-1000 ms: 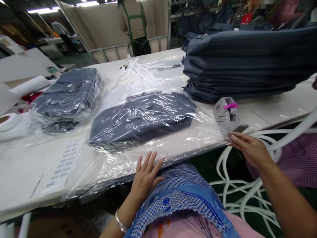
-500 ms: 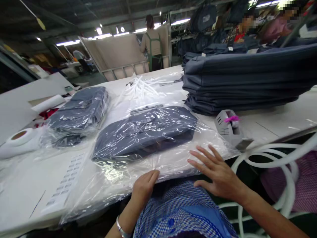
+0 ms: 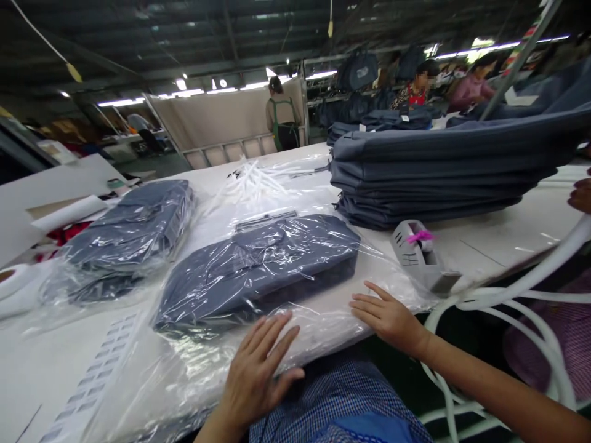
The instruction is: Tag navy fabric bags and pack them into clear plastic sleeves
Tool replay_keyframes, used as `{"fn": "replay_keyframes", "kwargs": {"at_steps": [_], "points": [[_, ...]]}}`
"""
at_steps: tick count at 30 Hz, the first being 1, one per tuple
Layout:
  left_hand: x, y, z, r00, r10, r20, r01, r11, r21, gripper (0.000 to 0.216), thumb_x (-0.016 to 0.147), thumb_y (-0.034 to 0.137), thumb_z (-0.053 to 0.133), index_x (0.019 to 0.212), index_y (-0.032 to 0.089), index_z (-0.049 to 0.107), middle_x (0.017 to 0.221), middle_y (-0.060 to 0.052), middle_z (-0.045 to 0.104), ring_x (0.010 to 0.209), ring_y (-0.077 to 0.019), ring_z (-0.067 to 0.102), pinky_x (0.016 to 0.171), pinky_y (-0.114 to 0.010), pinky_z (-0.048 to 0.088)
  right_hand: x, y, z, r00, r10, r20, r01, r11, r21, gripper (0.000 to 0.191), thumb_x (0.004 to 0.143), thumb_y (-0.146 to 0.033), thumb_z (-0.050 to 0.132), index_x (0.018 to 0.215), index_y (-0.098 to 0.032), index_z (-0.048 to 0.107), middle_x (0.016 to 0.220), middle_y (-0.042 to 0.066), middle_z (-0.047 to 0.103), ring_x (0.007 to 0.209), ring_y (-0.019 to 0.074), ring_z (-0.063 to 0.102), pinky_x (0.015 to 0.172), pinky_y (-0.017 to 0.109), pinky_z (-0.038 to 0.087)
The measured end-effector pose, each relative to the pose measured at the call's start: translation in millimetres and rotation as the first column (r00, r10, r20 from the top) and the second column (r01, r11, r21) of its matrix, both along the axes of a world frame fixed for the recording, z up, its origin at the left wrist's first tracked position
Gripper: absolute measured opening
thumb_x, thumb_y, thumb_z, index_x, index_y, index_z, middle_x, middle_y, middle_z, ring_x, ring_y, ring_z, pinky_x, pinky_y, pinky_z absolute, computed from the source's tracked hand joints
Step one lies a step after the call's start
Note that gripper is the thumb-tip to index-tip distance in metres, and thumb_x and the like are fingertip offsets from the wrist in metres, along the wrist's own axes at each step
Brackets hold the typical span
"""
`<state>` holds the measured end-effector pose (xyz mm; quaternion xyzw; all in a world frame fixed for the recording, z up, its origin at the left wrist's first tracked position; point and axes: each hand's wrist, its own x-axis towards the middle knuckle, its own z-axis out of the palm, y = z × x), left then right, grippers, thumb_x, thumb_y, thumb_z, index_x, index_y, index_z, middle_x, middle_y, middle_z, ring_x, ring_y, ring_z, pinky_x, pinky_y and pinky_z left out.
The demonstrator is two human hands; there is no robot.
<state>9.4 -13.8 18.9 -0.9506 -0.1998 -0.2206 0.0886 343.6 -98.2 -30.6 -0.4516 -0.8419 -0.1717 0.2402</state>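
Note:
A dark blue-grey bag (image 3: 263, 258) lies inside a clear plastic bag (image 3: 318, 326) on the white table in front of me. My left hand (image 3: 261, 363) rests on the near left part of the plastic, fingers stretched out and thumb apart. Farther right, my right hand (image 3: 385, 317) lies on the plastic near the table edge, its fingers extended. Neither hand grips anything. Beyond my right hand stands a grey tape dispenser (image 3: 418, 255) with a pink piece on top.
Another plastic-wrapped bag (image 3: 133, 231) lies at the left. A tall stack of dark bags (image 3: 429, 172) fills the right. White strips (image 3: 253, 178) lie behind, and white tubing (image 3: 517, 295) loops off the right edge. Another person's hand (image 3: 582, 194) shows at far right.
My left hand has opened from a pinch at the plastic's near edge and now lies flat on it. The right hand has lowered onto the plastic. Another person's hand has appeared at right.

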Motion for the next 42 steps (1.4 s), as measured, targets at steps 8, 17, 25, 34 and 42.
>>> {"fn": "replay_keyframes", "kwargs": {"at_steps": [8, 17, 25, 34, 42], "points": [[29, 74, -24.9, 0.949, 0.216, -0.231, -0.274, 0.927, -0.257, 0.052, 0.101, 0.044, 0.035, 0.145, 0.018, 0.045, 0.149, -0.009, 0.048, 0.139, -0.0258, 0.043, 0.114, -0.049, 0.040, 5, -5, 11.0, 1.000, 0.009, 0.001, -0.009, 1.000, 0.024, 0.024, 0.095, -0.007, 0.048, 0.108, -0.014, 0.068, 0.106, 0.008, 0.075, 0.108, 0.0208, 0.068, 0.116, 0.052, 0.035], [26, 79, -35.4, 0.926, 0.179, -0.333, -0.317, 0.848, -0.425, 0.060, 0.100, 0.056, 0.026, 0.146, 0.022, 0.045, 0.154, -0.004, 0.040, 0.144, -0.0222, 0.034, 0.120, -0.047, 0.029, 10, 11, 59.5, 0.997, -0.005, 0.076, 0.004, 1.000, 0.011, 0.024, 0.093, -0.011, 0.056, 0.115, -0.017, 0.066, 0.126, 0.009, 0.068, 0.119, 0.0211, 0.061, 0.114, 0.050, 0.037], [25, 83, -40.2, 0.924, 0.184, -0.334, -0.317, 0.858, -0.403, 0.065, 0.098, 0.061, 0.029, 0.147, 0.021, 0.044, 0.154, -0.005, 0.040, 0.144, -0.0236, 0.035, 0.120, -0.047, 0.030, 33, -28, 27.5, 0.921, -0.327, 0.214, 0.362, 0.919, -0.156, 0.055, 0.081, -0.009, 0.065, 0.134, -0.017, 0.055, 0.158, 0.015, 0.034, 0.147, 0.0345, 0.025, 0.118, 0.062, 0.020], [23, 86, -41.6, 0.948, 0.165, -0.270, -0.258, 0.898, -0.355, 0.064, 0.095, 0.060, 0.037, 0.144, 0.019, 0.049, 0.150, -0.009, 0.047, 0.139, -0.0275, 0.044, 0.115, -0.050, 0.037, 64, -29, 10.7, 0.976, -0.147, 0.160, 0.194, 0.920, -0.339, 0.051, 0.083, -0.008, 0.055, 0.134, -0.013, 0.054, 0.128, 0.014, 0.065, 0.125, 0.0233, 0.057, 0.116, 0.052, 0.031], [23, 84, -40.4, 0.950, 0.167, -0.265, -0.254, 0.904, -0.343, 0.064, 0.094, 0.060, 0.041, 0.144, 0.020, 0.049, 0.150, -0.008, 0.046, 0.139, -0.0278, 0.044, 0.115, -0.050, 0.038, 76, -18, 11.7, 0.984, -0.033, 0.172, 0.117, 0.855, -0.505, 0.044, 0.087, -0.013, 0.055, 0.130, -0.020, 0.061, 0.132, 0.010, 0.064, 0.124, 0.0247, 0.058, 0.110, 0.050, 0.038]]}}
